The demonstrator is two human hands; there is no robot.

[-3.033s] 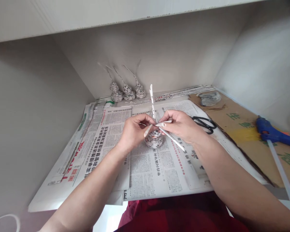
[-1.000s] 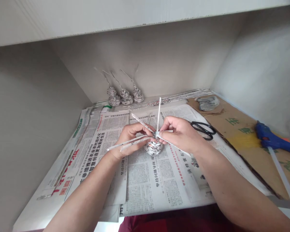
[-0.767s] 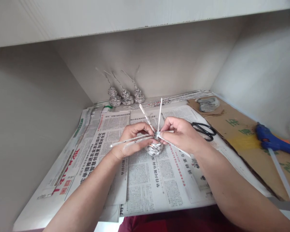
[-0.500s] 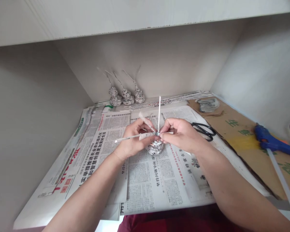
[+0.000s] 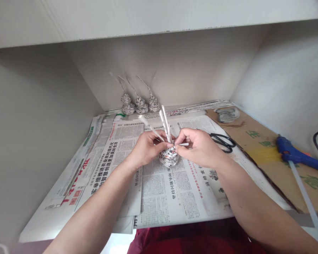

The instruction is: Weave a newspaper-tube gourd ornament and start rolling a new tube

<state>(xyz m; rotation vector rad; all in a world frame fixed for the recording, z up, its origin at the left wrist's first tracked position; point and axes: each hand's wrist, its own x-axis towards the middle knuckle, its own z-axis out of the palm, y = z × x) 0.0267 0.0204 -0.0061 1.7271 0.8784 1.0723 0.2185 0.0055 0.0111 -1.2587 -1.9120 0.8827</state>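
A small round body woven from rolled newspaper stands on the newspaper-covered surface, its top between my two hands. Several rolled paper tubes stick up and outward from it. My left hand is closed at the top left, thumb and fingers pinching the paper tubes at the rim. From the right, my right hand pinches a short paper tube end that points right. Both sets of fingertips nearly meet and hide the join.
Three woven paper gourds stand along the back wall beside a bundle of long paper tubes. Black-handled scissors lie right of my hand. A blue glue gun and a greyish crumpled bundle rest on cardboard. A shelf edge overhangs.
The tube that pointed left across my left hand now stands up beside the upright one. A short end now points right at my right hand. The woven body shows more clearly.
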